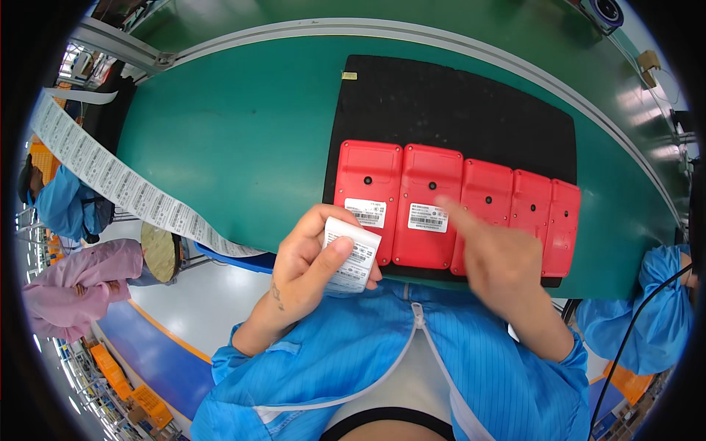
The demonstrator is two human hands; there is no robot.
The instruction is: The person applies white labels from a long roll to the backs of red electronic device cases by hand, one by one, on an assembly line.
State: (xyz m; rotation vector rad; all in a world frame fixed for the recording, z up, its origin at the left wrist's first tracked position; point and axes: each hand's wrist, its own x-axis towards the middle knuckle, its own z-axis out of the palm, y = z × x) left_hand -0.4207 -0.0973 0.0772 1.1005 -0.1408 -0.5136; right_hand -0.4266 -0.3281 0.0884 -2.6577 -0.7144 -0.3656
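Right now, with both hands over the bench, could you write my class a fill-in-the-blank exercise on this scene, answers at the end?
1. The left hand holds printed labels whose background is ____.
2. A black mat bears a row of ____ red cases.
3. The right hand has its index fingertip over the ____ case from the left.
4. The table is coloured ____.

Missing words: white; five; second; green.

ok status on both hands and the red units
Left hand: holding printed labels. Right hand: index finger at label on second unit from left, contact unclear. Five red units on black mat, middle one partly hidden by right hand.
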